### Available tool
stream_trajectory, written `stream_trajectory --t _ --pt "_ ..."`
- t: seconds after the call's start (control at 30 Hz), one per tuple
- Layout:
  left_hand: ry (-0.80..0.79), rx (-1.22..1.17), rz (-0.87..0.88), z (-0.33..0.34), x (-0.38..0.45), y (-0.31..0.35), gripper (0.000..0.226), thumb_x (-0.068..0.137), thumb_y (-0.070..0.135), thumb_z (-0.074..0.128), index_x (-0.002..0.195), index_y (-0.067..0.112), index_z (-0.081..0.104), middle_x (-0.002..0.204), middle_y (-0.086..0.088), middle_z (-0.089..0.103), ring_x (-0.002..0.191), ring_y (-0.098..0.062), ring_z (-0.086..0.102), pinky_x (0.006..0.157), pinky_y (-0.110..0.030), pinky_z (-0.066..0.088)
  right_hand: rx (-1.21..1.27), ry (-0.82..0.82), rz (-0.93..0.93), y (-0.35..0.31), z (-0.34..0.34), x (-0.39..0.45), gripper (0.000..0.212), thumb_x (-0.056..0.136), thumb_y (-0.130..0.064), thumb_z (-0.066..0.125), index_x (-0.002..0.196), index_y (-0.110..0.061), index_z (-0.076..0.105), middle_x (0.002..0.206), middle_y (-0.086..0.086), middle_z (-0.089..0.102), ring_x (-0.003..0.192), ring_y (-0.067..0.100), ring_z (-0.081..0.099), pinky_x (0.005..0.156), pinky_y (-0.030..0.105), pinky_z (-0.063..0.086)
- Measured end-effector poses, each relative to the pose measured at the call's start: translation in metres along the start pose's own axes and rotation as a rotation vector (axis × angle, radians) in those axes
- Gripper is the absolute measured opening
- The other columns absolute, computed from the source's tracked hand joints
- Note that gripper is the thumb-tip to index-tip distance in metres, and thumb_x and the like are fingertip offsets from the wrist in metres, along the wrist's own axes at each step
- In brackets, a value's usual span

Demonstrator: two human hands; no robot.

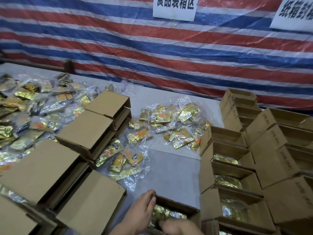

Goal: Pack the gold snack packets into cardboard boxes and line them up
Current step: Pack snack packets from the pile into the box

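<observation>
Gold foil snack packets in clear plastic bags (25, 116): a large loose heap at far left; smaller scatters at centre (118, 158) and centre right (172, 126), lying flat and overlapping on the grey surface.

Brown cardboard boxes, closed or upturned (100, 106): a diagonal row on the left, running near to far.

Brown cardboard boxes, open-topped (228, 167): lined up in rows on the right, several showing gold packets inside.

Open brown cardboard box at near centre (177, 208): holds gold packets.
</observation>
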State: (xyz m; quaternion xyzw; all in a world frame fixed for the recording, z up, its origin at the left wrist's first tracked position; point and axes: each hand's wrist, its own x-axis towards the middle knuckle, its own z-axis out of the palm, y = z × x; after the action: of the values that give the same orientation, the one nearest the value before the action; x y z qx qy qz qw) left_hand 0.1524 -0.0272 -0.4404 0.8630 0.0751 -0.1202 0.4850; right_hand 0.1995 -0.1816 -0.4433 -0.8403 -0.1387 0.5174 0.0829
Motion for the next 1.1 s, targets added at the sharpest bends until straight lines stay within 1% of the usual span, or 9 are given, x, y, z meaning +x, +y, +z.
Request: stream_trajectory --t 0.1,0.17,0.23,0.33,0.4,0.6,0.8,0.97,1.1 --pt "-0.005 0.012 -0.013 0.0 0.0 0.002 0.01 0.101 0.042 0.035 0.102 0.041 0.045 0.094 0.007 0.055 0.089 -0.007 0.055 0.09 -0.031 0.046 0.083 0.064 0.001 -0.003 -0.008 -0.015 0.058 0.102 -0.045 0.028 0.144 -0.012 0.048 0.152 0.008 0.044 0.141 0.018 0.039 0.115 0.031 0.026" --pt "0.001 0.014 -0.007 -0.001 -0.001 0.002 0.009 0.101 0.043 0.034 0.103 0.045 0.043 0.094 0.007 0.057 0.087 -0.002 0.056 0.087 -0.025 0.046 0.14 0.252 -0.077 0.001 -0.015 -0.03 0.042 0.094 -0.047 0.042 0.112 -0.021 0.07 0.121 0.002 0.067 0.121 0.017 0.058 0.1 0.025 0.041" --pt "0.016 0.028 0.006 -0.002 -0.002 0.004 0.01 0.1 0.044 0.034 0.102 0.051 0.042 0.095 0.008 0.059 0.086 0.001 0.057 0.084 -0.02 0.045 0.183 0.505 -0.137 0.009 -0.024 -0.046 0.028 0.089 -0.048 0.047 0.075 -0.028 0.061 0.082 -0.012 0.062 0.088 0.009 0.062 0.076 0.022 0.045" --pt "0.007 0.045 -0.017 -0.004 -0.001 0.01 0.011 0.101 0.044 0.033 0.1 0.051 0.042 0.093 0.007 0.06 0.084 0.001 0.058 0.078 -0.018 0.045 0.059 0.781 -0.223 0.023 -0.038 -0.062 0.02 0.093 -0.047 0.041 0.101 -0.037 0.056 0.102 -0.02 0.051 0.098 0.002 0.05 0.087 0.022 0.044" --pt "0.007 0.046 -0.038 -0.005 -0.002 0.013 0.011 0.102 0.044 0.032 0.1 0.048 0.043 0.09 0.005 0.059 0.082 -0.001 0.059 0.076 -0.019 0.045 -0.06 0.749 -0.206 0.029 -0.045 -0.064 0.036 0.097 -0.043 0.04 0.129 -0.028 0.05 0.124 -0.011 0.049 0.117 0.01 0.047 0.102 0.029 0.04" --pt "0.105 0.081 -0.125 -0.011 0.01 0.024 0.013 0.099 0.051 0.035 0.102 0.05 0.048 0.11 0.018 0.056 0.1 0.006 0.054 0.087 -0.019 0.041 -0.108 0.573 -0.059 0.032 -0.047 -0.056 0.036 0.097 -0.04 0.031 0.117 -0.021 0.055 0.122 0.004 0.059 0.115 0.026 0.054 0.097 0.035 0.04" --pt "0.081 0.387 0.121 -0.005 0.148 0.091 0.039 0.1 0.034 0.04 0.134 0.015 0.047 0.135 -0.002 0.051 0.124 -0.021 0.049 0.102 -0.031 0.04 0.375 0.634 -0.024 0.035 -0.082 -0.052 0.027 0.101 -0.031 0.035 0.106 -0.022 0.059 0.121 0.001 0.06 0.116 0.019 0.054 0.098 0.029 0.042" --pt "-0.065 0.859 0.288 0.041 0.272 0.133 0.042 0.097 0.034 0.044 0.133 0.012 0.044 0.132 -0.011 0.049 0.122 -0.031 0.046 0.098 -0.041 0.041 1.234 0.628 0.058 0.044 -0.123 -0.045 0.026 0.097 0.001 0.041 0.087 -0.011 0.062 0.079 0.009 0.063 0.068 0.017 0.057 0.058 0.023 0.037" --pt "-0.059 1.084 0.352 0.092 0.338 0.137 0.05 0.096 0.031 0.044 0.139 0.008 0.038 0.14 -0.016 0.044 0.13 -0.033 0.04 0.106 -0.044 0.033 1.564 0.652 0.036 0.061 -0.15 -0.027 0.027 0.098 0.0 0.044 0.081 -0.009 0.062 0.078 0.013 0.063 0.07 0.024 0.059 0.059 0.027 0.039"
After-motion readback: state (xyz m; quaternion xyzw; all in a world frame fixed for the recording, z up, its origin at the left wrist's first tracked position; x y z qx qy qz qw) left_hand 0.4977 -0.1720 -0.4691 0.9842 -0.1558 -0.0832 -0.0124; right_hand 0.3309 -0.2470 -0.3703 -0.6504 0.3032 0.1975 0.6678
